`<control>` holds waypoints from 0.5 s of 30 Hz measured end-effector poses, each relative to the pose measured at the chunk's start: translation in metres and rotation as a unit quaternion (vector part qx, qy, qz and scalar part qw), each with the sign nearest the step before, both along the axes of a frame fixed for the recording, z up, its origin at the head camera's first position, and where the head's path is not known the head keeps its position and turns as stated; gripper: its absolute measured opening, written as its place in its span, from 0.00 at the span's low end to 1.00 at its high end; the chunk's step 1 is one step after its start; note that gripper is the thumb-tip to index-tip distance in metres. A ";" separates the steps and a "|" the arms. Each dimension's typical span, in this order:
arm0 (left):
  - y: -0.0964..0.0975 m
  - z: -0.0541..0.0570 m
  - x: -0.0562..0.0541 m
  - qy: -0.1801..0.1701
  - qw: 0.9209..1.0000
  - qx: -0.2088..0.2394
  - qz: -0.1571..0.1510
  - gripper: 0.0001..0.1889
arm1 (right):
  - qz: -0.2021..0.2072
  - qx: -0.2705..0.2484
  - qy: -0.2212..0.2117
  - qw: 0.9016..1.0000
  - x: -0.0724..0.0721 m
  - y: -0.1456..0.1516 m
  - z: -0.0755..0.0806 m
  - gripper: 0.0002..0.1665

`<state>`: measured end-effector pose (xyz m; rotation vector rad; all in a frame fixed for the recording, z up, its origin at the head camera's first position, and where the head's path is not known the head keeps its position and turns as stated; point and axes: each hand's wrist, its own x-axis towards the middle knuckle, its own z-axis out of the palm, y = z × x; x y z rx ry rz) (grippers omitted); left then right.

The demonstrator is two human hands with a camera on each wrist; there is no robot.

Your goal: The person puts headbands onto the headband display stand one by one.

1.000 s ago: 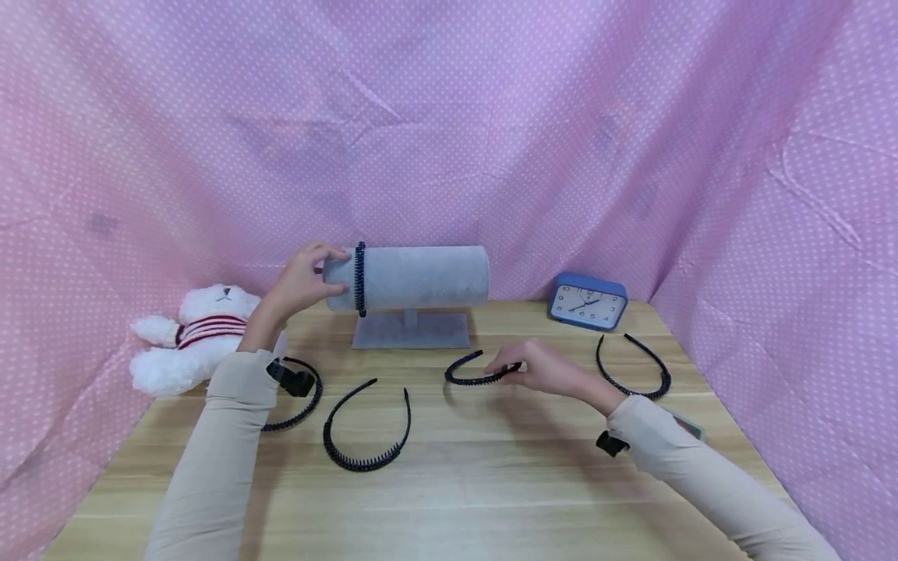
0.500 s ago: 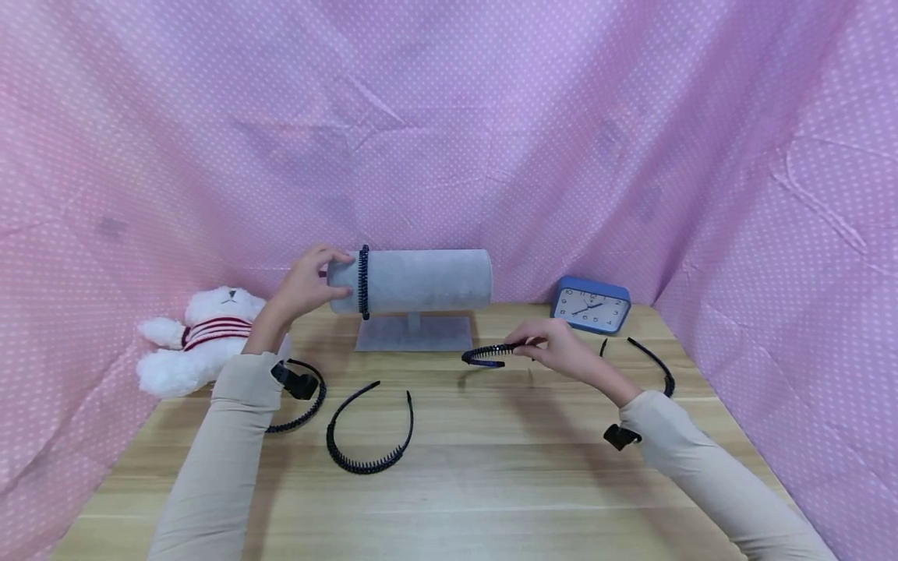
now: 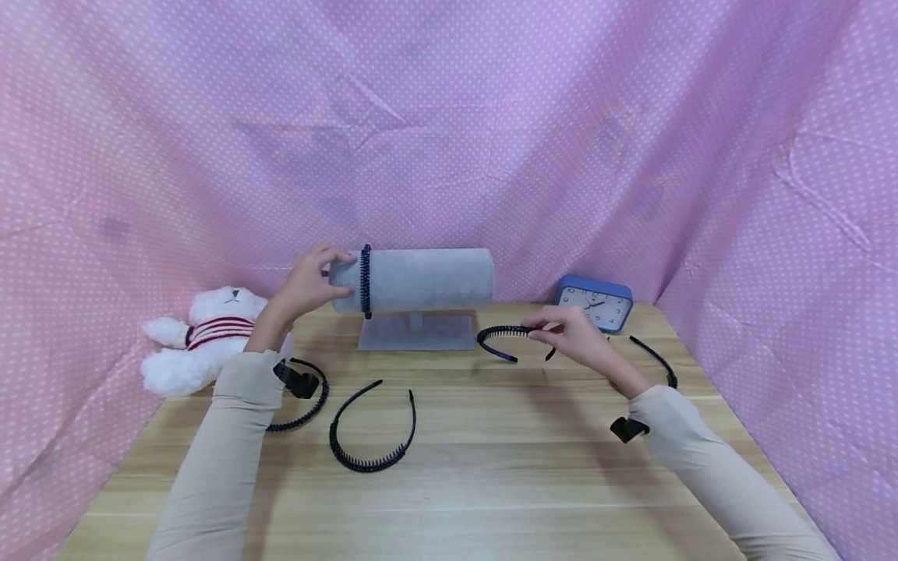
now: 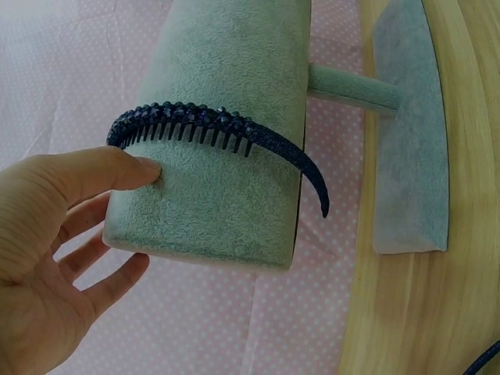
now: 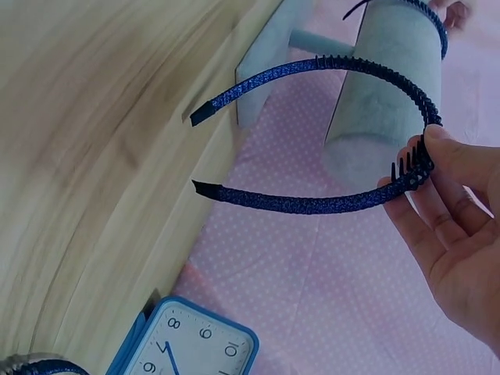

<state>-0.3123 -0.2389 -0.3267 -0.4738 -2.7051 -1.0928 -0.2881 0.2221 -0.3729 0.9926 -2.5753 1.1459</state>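
Note:
A grey plush roll (image 3: 435,279) on a T-shaped display stand is at the back of the table. My left hand (image 3: 309,279) grips the roll's left end, thumb on the front and fingers round behind. Just inboard of that thumb, a dark beaded headband (image 4: 187,117) with comb teeth sits over the roll. My right hand (image 3: 571,335) pinches a second dark blue headband (image 5: 289,205) at its toothed middle. That band hangs above the table, right of the stand, its two tips pointing down in the head view.
One headband (image 3: 365,466) lies on the table (image 3: 449,506) at front centre. Another headband (image 3: 317,405) is partly hidden by the left wrist, and a headband (image 3: 655,358) lies behind the right forearm. A white teddy bear (image 3: 175,374) is at left, a blue clock (image 3: 620,290) at back right.
My right hand has lifted its headband off the table and moved it up and right, turning the tips from pointing away to pointing down. My left hand keeps its grip on the roll.

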 end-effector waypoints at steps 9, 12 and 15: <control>0.000 0.001 -0.002 0.001 1.000 0.000 -0.007 0.26 | -0.034 -0.005 -0.001 0.999 -0.007 0.009 0.001 0.11; -0.002 0.001 -0.003 0.004 1.000 -0.001 -0.008 0.26 | -0.044 -0.009 -0.002 0.999 -0.009 0.011 0.001 0.11; -0.003 0.001 -0.003 0.005 1.000 -0.005 -0.008 0.26 | -0.052 -0.015 -0.006 0.999 -0.009 0.014 0.000 0.12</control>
